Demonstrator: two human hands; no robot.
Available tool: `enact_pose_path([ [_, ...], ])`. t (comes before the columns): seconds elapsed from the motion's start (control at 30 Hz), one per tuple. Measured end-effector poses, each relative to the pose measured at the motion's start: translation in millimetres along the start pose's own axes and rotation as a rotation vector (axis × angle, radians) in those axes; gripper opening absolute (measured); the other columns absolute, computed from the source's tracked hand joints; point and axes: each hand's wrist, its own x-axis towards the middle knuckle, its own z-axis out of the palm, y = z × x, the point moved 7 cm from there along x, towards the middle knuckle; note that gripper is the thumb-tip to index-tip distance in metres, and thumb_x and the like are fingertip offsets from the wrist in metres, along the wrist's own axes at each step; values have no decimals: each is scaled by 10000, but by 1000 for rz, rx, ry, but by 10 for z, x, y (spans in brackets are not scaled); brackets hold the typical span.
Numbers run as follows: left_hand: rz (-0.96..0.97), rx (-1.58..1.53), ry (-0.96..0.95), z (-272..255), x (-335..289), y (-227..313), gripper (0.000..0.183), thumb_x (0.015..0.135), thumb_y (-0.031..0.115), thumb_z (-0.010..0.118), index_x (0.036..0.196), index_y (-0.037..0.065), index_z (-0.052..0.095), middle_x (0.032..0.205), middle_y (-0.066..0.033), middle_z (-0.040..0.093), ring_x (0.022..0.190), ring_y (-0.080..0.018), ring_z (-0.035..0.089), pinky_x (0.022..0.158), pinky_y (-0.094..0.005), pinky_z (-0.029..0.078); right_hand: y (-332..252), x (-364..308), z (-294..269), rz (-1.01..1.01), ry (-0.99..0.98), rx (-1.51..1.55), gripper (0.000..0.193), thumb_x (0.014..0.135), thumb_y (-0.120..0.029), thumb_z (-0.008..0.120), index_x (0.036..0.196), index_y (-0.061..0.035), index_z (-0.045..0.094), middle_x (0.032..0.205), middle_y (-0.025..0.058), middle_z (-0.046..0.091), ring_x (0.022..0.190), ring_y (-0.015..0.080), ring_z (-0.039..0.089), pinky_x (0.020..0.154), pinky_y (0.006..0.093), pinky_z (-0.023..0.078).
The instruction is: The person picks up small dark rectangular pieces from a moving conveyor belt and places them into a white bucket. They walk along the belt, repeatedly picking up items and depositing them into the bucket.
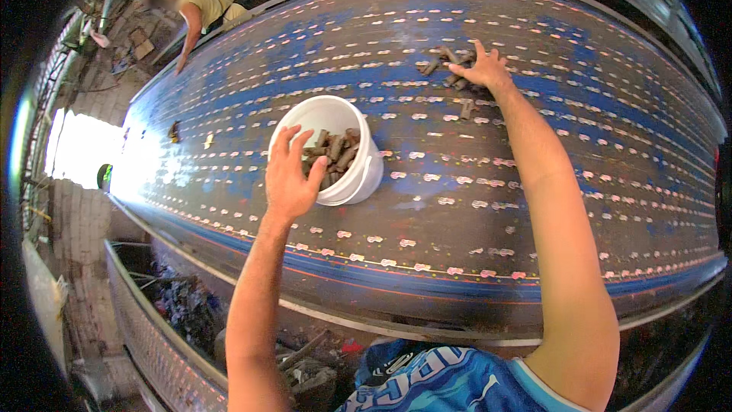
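Observation:
A white plastic bucket stands in front of me on a long printed surface, partly filled with short brown cylinders. My left hand is at the bucket's near left rim, its fingers apart and its thumb over the opening. Whether it touches the rim, I cannot tell. Farther off to the right, my right hand reaches over a small pile of similar brown cylinders. Its fingers are spread, and the hand hides part of the pile. One cylinder lies just nearer than the others.
Rows of small pale printed shapes cover the dark and blue surface. At the far left another person in a yellow top leans with one arm over its edge. A small dark object lies left of the bucket. Metal railing runs at the lower left.

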Motion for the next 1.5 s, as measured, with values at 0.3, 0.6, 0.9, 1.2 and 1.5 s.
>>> enact_pose_path([
  [0.3, -34, 11, 2, 11, -22, -40, 513, 987, 404, 674, 1405, 107, 643, 1540, -163, 532, 1512, -439, 408, 1216, -560, 370, -619, 26, 300, 25, -436, -292, 1186, 727, -526, 939, 1683, -232, 302, 1735, 211, 253, 1602, 437, 264, 1249, 606, 340],
  [0.6, -6, -7, 124, -57, -119, -86, 488, 999, 432, 669, 1332, 77, 695, 1511, -187, 549, 1494, -439, 417, 1218, -554, 365, -669, -489, 612, -118, -572, -328, 814, 627, -306, 891, 1397, -154, 678, 1558, 269, 484, 1386, 436, 550, 1045, 560, 552],
  [0.9, 69, -45, 248, -96, -163, -71, 425, 1013, 419, 664, 1259, 79, 730, 1456, -179, 588, 1471, -427, 449, 1205, -547, 373, -276, -869, 757, -3, -381, -316, 687, 640, -336, 888, 1261, -71, 763, 1381, 252, 672, 1378, 424, 585, 1174, 514, 458],
  [1.2, 117, -142, 353, -168, -188, -104, 453, 997, 422, 669, 1252, 51, 715, 1420, -232, 581, 1406, -440, 481, 1197, -565, 361, -276, -1652, 558, 57, -388, -59, 290, 761, -249, 769, 981, -63, 798, 1091, 153, 777, 957, 278, 736, 756, 419, 593],
  [1.5, 107, -199, 483, -233, -287, -148, 637, 1009, 423, 662, 1495, 37, 518, 1571, -276, 421, 1501, -482, 357, 1236, -606, 286, -1374, -2058, -476, -45, -551, 877, 370, 835, -224, 772, 1180, -249, 641, 879, -19, 646, 741, 139, 622, 522, 287, 489],
])
